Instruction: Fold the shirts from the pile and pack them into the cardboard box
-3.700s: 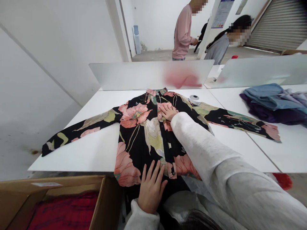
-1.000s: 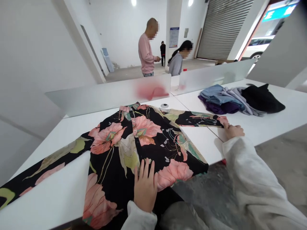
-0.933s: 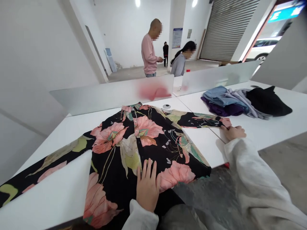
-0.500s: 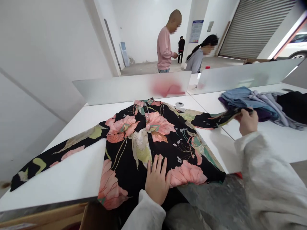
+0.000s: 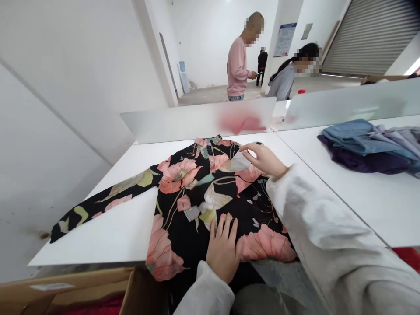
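Note:
A black shirt [image 5: 173, 236] with large pink flowers lies front up on the white table, its collar at the far side. Its sleeve on the left [image 5: 114, 197] stretches out flat, while the other sleeve [image 5: 216, 192] is folded across the front, cuff towards the lower left. My left hand [image 5: 223, 249] rests flat on the lower front, fingers spread and holding nothing. At the shoulder on the right, my right hand [image 5: 262, 158] has thumb and forefinger bent together on the shirt's edge.
A pile of blue and purple clothes [image 5: 364, 144] lies on the table at right. Frosted partitions [image 5: 197, 120] line the far edge; people are beyond them. An open cardboard box [image 5: 92, 280] with red cloth inside stands below the near left edge.
My right hand has moved left from the outstretched sleeve's end to the shoulder. That sleeve now lies folded over the shirt's front. My left hand stays on the shirt; the view has turned slightly.

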